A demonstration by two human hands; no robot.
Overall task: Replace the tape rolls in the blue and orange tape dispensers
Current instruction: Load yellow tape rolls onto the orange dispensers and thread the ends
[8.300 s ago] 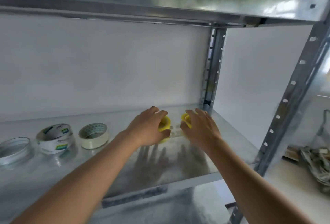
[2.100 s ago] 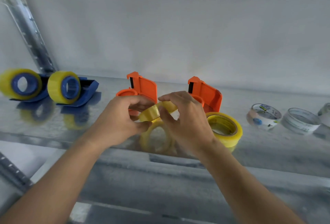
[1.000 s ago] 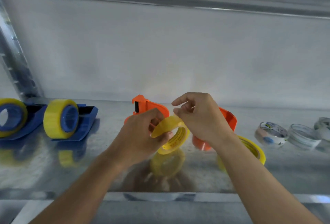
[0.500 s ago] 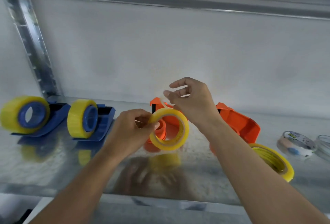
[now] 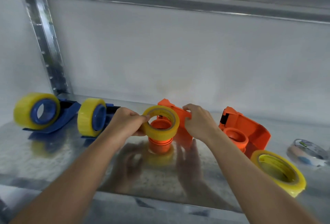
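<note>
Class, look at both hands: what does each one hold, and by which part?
The left hand pinches the yellow tape roll by its left rim. The right hand grips the orange dispenser by its upright plate.

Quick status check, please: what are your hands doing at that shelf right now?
Left hand pinches yellow tape roll over the near orange dispenser's hub, not yet seated. Right hand grips that orange dispenser. Nothing blocking.

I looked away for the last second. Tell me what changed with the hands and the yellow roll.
The left hand lowered the yellow tape roll onto the near orange dispenser's hub. The right hand let go of the tape end and now grips that orange dispenser. Unchanged: both blue dispensers loaded, the second orange dispenser empty, the spare yellow roll lying flat.
</note>
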